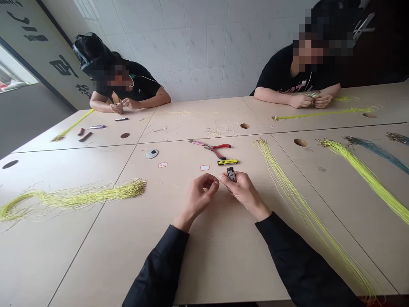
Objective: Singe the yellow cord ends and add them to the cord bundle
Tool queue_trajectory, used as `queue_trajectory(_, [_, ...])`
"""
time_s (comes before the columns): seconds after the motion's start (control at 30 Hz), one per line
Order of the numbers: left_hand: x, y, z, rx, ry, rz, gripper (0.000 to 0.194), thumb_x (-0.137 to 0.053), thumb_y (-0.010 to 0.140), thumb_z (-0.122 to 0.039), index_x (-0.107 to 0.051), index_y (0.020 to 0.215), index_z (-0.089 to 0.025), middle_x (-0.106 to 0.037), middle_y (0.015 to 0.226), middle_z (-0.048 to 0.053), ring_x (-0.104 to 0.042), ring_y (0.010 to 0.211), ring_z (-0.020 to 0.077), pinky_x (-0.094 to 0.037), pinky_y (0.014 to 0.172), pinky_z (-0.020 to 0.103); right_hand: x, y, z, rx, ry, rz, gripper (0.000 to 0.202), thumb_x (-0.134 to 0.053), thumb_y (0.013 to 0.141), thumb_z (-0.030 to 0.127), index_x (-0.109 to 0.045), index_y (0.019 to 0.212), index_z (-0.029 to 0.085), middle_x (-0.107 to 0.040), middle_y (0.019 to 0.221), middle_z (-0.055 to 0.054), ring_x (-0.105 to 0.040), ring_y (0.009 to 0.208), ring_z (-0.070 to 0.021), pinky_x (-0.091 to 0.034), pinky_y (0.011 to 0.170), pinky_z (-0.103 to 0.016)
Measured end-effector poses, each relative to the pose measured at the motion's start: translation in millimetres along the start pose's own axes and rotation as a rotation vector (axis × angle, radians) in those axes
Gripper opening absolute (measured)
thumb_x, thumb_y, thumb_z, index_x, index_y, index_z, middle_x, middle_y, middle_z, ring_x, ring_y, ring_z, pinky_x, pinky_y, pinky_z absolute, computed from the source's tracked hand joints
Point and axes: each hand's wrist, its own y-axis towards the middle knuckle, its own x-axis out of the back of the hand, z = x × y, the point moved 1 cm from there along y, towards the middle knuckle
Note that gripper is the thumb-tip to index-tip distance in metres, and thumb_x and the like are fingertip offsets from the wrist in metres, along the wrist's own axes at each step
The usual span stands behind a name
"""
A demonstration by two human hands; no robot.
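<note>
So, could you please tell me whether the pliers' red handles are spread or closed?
Spread: the red handles of the pliers angle apart, with tabletop visible between them. The jaws are too small to judge.

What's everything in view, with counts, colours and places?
Table: one, beige, across view
Cord bundles: at least seven, yellow or dark, around table
Loose cords: uncounted, pale, far middle
Pliers: one, red and black handles, centre
Slim tool: one, pinkish, by pliers
Lighter-shaped item: one, yellow and black, near pliers
Labels: two, red-edged white, mid-table
Disc: one, silver, near labels
Small items: four, mixed, far left
Co-workers: two, black shirts, far side
Wall: one, white, behind
Lighter: one, blackish, in right hand
Sleeves: two, black, foreground
Left hand: one, bare, centre
Right hand: one, bare, centre
</note>
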Motion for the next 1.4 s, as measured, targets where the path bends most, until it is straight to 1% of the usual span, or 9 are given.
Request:
queue_trajectory(0.17, [-1.7,0,1,-0.023,0.034,-0.021,0.012,-0.063,0.083,-0.026,-0.065,0.079,-0.015,-0.066,0.074,0.003,-0.058,0.066,0.0127,-0.045,0.065,0.026,-1,0,2,0.028,-0.077,-0.021,0.038,-0.061,0.086,0.050,-0.045,0.069,0.020,-0.032,0.063,0.005,-0.028,0.057,-0.0106,-0.027,0.053,-0.025])
queue_trajectory(0.4, [0.3,2,1,0.094,-0.085,-0.020,0.016,-0.070,0.078,-0.029,-0.068,0.074,-0.014,-0.067,0.068,0.004,-0.060,0.063,0.0139,-0.045,0.061,0.026,-2,-2,9,0.089,-0.165,-0.046,0.042,-0.059,0.087,0.056,-0.046,0.070,0.020,-0.039,0.064,0.004,-0.034,0.060,-0.0123,-0.030,0.057,-0.026])
queue_trajectory(0.5, [0.5,2,-3,0.128,-0.213,-0.058,0.016,-0.072,0.077,-0.030,-0.070,0.073,-0.014,-0.067,0.066,0.003,-0.060,0.062,0.0131,-0.047,0.062,0.026,-3,-4,12,0.011,-0.062,0.004,0.051,-0.042,0.092,0.068,-0.048,0.072,0.021,-0.035,0.059,0.005,-0.028,0.053,-0.0120,-0.026,0.051,-0.027])
queue_trajectory(0.6, [0.2,0,-10,0.107,-0.303,-0.087,0.018,-0.075,0.077,-0.032,-0.073,0.074,-0.014,-0.068,0.068,0.004,-0.060,0.065,0.0127,-0.049,0.066,0.027,-5,-4,12,-0.039,-0.068,0.017,0.062,-0.029,0.095,0.070,-0.042,0.060,0.021,-0.033,0.055,0.003,-0.028,0.050,-0.0124,-0.025,0.051,-0.029])
queue_trajectory(0.77, [-1.9,-2,-15,0.079,-0.312,-0.090,0.021,-0.077,0.078,-0.036,-0.074,0.071,-0.015,-0.069,0.069,0.005,-0.060,0.067,0.0137,-0.050,0.068,0.028,-9,-2,8,-0.012,-0.143,-0.007,0.062,-0.033,0.093,0.071,-0.031,0.055,0.022,-0.032,0.054,0.002,-0.029,0.052,-0.0127,-0.025,0.055,-0.030])
queue_trajectory(0.9, [-3.8,-2,-15,0.075,-0.302,-0.079,0.022,-0.076,0.080,-0.036,-0.075,0.073,-0.016,-0.072,0.071,0.006,-0.064,0.071,0.0163,-0.053,0.072,0.031,-10,-1,6,-0.037,-0.181,-0.035,0.061,-0.034,0.092,0.070,-0.031,0.054,0.023,-0.029,0.052,0.003,-0.026,0.050,-0.0121,-0.023,0.053,-0.030])
queue_trajectory(1.07, [-4.8,-4,-17,0.085,-0.339,-0.052,0.022,-0.075,0.081,-0.036,-0.076,0.076,-0.015,-0.074,0.072,0.007,-0.068,0.073,0.0181,-0.056,0.077,0.034,-8,2,2,-0.023,-0.183,-0.058,0.059,-0.035,0.092,0.067,-0.033,0.053,0.023,-0.034,0.050,0.002,-0.030,0.048,-0.0124,-0.025,0.050,-0.030])
queue_trajectory(1.23, [-4.8,-3,-16,0.101,-0.352,-0.052,0.025,-0.074,0.081,-0.038,-0.074,0.077,-0.014,-0.073,0.073,0.007,-0.069,0.072,0.0176,-0.057,0.078,0.034,-9,0,4,-0.043,-0.085,-0.044,0.059,-0.038,0.091,0.069,-0.034,0.055,0.022,-0.033,0.053,0.002,-0.028,0.050,-0.0123,-0.024,0.050,-0.029])
queue_trajectory(1.4, [-4.5,-1,-12,0.096,-0.367,-0.104,0.023,-0.074,0.079,-0.036,-0.067,0.076,-0.015,-0.064,0.069,0.001,-0.063,0.064,0.0127,-0.055,0.070,0.030,-10,-4,10,-0.089,0.025,0.001,0.061,-0.028,0.095,0.070,-0.039,0.059,0.022,-0.028,0.054,0.003,-0.023,0.049,-0.0121,-0.021,0.048,-0.029])
